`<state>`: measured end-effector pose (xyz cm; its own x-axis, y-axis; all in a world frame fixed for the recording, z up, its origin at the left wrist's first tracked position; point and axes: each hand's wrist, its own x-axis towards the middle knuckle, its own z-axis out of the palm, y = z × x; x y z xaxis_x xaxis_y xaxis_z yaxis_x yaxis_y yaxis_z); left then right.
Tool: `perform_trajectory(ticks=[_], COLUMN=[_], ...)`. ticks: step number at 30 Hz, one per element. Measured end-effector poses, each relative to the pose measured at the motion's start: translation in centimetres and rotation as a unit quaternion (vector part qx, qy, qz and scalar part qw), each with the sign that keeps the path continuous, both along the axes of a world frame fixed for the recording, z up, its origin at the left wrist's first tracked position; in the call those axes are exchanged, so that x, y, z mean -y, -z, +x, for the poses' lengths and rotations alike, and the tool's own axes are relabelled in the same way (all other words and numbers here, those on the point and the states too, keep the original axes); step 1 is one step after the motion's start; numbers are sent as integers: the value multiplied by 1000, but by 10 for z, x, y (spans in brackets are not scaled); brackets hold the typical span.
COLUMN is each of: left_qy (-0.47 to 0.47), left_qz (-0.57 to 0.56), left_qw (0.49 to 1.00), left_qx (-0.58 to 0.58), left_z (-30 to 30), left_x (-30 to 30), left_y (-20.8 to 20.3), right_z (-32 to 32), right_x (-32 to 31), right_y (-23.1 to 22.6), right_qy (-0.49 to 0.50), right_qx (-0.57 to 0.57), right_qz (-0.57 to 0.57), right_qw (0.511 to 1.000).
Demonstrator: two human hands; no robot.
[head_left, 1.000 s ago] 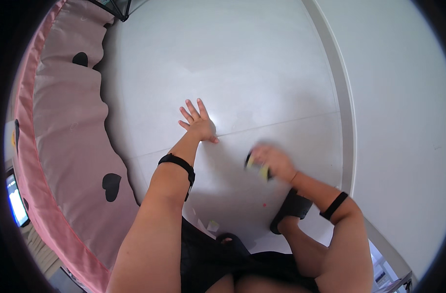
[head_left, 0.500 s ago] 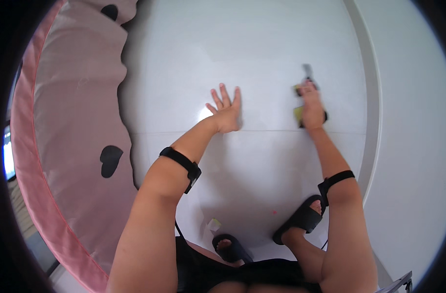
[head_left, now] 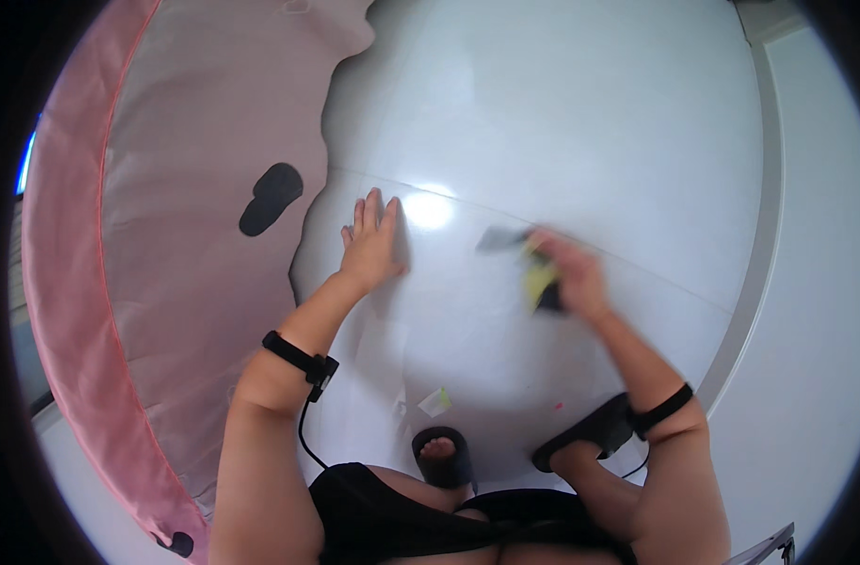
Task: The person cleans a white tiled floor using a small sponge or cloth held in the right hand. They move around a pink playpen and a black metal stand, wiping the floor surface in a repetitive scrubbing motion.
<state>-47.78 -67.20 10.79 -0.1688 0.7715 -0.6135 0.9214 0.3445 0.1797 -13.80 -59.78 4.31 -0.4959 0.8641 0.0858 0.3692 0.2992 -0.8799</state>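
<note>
Blur smears the yellow-and-black tool (head_left: 541,280) with its flat grey end; whether it touches the pale floor (head_left: 590,141), I cannot tell. The right hand (head_left: 578,273) curls its fingers around it, exact grip unclear. The left hand (head_left: 370,250) leans on the floor, palm hidden, fingers extended, slightly apart, grasping nothing visible, near pink fabric (head_left: 204,273) cut off above.

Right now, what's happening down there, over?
Left hand spread on pale tiled floor. Right hand gripping blurred yellow-black tool. White-yellow scrap near left black sandal, away from both hands.
</note>
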Motion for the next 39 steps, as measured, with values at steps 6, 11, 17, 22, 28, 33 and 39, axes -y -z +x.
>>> perform_trajectory(ticks=[6, 11, 17, 22, 28, 33, 39], left_qy=[56, 55, -69, -77, -95, -51, 18], left_qz=[52, 124, 155, 225, 134, 101, 116], left_qw=[996, 991, 975, 964, 983, 993, 984], left_qx=[-47, -7, 142, 116, 80, 40, -135], left_z=[-17, -16, -60, -65, -69, -73, -71], left_x=[21, 19, 31, 64, 157, 195, 213], left_y=[22, 33, 31, 20, 8, -15, -42], right_z=[83, 10, -157, -147, -174, -129, -273], right_x=[-120, -119, 122, 174, -13, -104, -10], right_y=[14, 46, 40, 16, -37, 11, 4], right_qy=[298, 173, -397, -452, 81, 186, -151], right_qx=[166, 260, 86, -36, -91, 251, 93], right_qz=[141, 223, 135, -115, 28, 266, 245], right_qw=[929, 924, 904, 884, 992, 912, 953])
